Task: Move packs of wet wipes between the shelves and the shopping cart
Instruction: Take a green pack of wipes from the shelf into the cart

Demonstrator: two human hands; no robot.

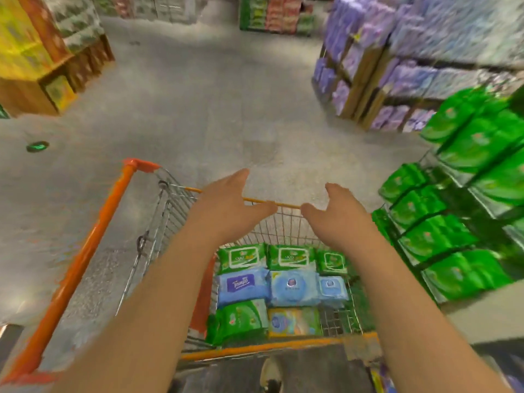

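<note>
A wire shopping cart [158, 222] with orange trim stands in front of me. Several packs of wet wipes lie in its basket: green packs [242, 258] at the far end, blue packs [293, 287] in the middle, a green pack [241, 319] and a yellow-green pack [293, 321] nearest me. My left hand [226, 205] and my right hand [337, 211] reach forward above the basket with fingers spread. Neither holds anything. The shelf [453, 217] at my right carries stacks of green wipes packs.
Purple and blue packaged goods fill shelves [397, 61] at the far right. A yellow and brown display [37, 61] stands at the far left. Grey floor [198, 109] stretches ahead of the cart. My shoe [270, 370] shows below the cart's near rim.
</note>
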